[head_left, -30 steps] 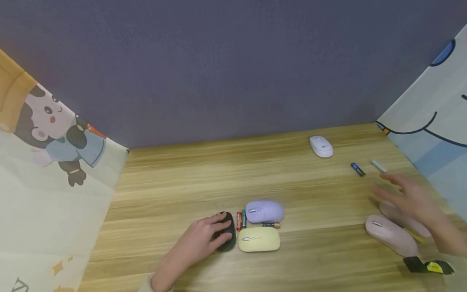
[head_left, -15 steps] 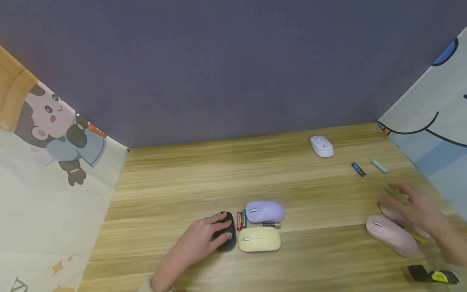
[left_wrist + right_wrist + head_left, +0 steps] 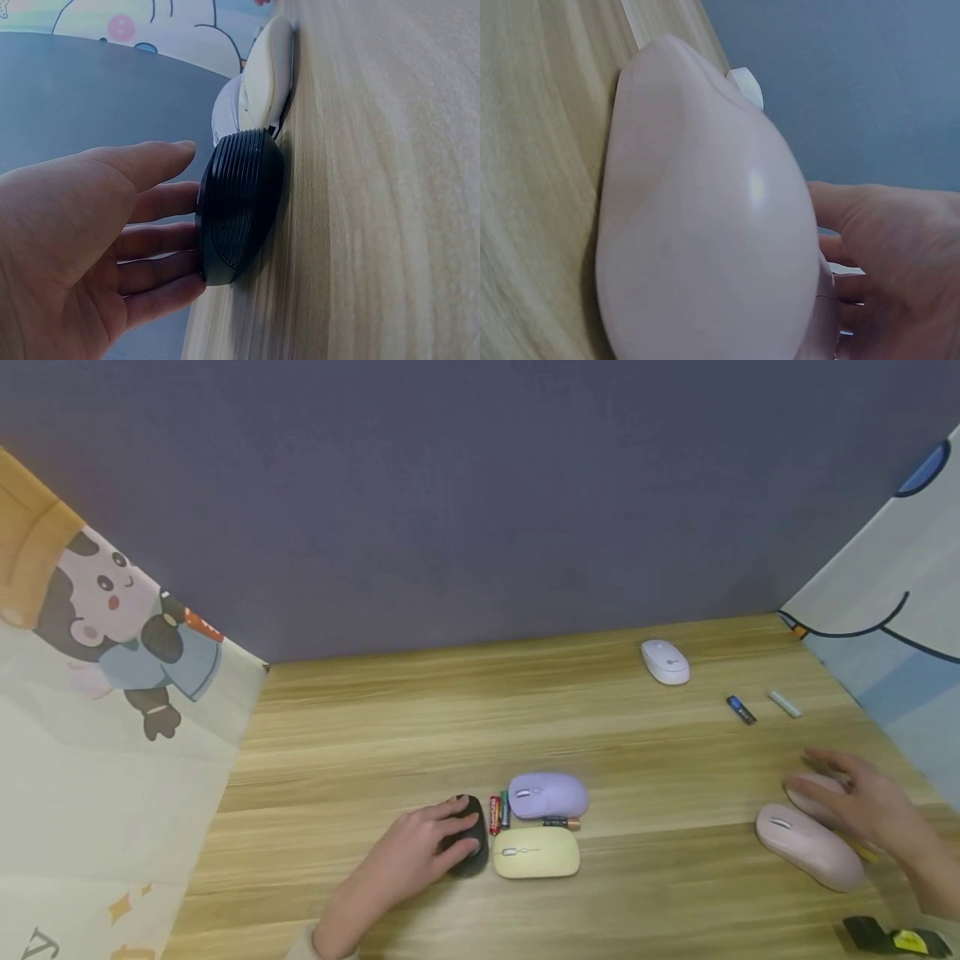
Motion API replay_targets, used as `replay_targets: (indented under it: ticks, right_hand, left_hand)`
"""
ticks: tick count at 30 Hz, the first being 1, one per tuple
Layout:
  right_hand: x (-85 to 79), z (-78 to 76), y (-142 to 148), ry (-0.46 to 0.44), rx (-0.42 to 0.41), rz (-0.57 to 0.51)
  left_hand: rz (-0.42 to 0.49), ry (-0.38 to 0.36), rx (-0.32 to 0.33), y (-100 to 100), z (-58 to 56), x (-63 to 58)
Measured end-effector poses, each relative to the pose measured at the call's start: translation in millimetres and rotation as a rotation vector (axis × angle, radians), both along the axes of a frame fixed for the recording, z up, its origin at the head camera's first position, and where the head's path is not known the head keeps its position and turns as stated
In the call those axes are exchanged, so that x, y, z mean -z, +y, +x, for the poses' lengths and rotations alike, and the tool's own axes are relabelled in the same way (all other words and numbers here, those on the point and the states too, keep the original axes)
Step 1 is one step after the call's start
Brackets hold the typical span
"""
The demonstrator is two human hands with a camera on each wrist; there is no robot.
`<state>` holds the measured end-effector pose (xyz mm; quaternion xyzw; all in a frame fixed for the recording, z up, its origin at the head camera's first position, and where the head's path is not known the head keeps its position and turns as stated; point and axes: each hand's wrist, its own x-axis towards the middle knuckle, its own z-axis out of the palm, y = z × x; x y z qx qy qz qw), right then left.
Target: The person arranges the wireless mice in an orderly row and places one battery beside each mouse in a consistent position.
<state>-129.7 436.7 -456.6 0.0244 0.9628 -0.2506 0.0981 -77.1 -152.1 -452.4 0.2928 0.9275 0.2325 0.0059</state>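
Note:
My left hand [image 3: 408, 852] rests on a black mouse [image 3: 240, 202]. In the left wrist view its fingers lie nearly straight against the mouse, the thumb held apart. A red battery [image 3: 494, 815] and a green one [image 3: 505, 810] lie just right of that mouse. Beyond them are a purple mouse [image 3: 550, 796], a yellow mouse [image 3: 536, 852] and a dark battery with a copper end [image 3: 561, 822] between the two. At the right, my right hand [image 3: 873, 797] rests over a pink mouse [image 3: 810, 806], partly hiding it. A second pink mouse [image 3: 810, 848] sits in front and fills the right wrist view.
A white mouse [image 3: 665, 662] stands near the back wall. Right of it lie a dark blue battery [image 3: 741, 710] and a whitish stick-shaped piece [image 3: 784, 703]. Something thin and yellow [image 3: 866, 853] shows beside the pink mice. A black item with a yellow patch [image 3: 896, 937] is by the right sleeve.
My right hand has come nearer and a little to the right, down onto the farther pink mouse. The left hand stays on the black mouse. The head view has shifted slightly.

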Motion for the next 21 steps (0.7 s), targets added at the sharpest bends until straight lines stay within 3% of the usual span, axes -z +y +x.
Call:
replay_targets:
  ticks: [21]
  right_hand:
    - [6.1, 6.8, 4.8, 0.010, 0.016, 0.044]
  left_hand:
    - [-0.005, -0.020, -0.003, -0.7, 0.3, 0.7]
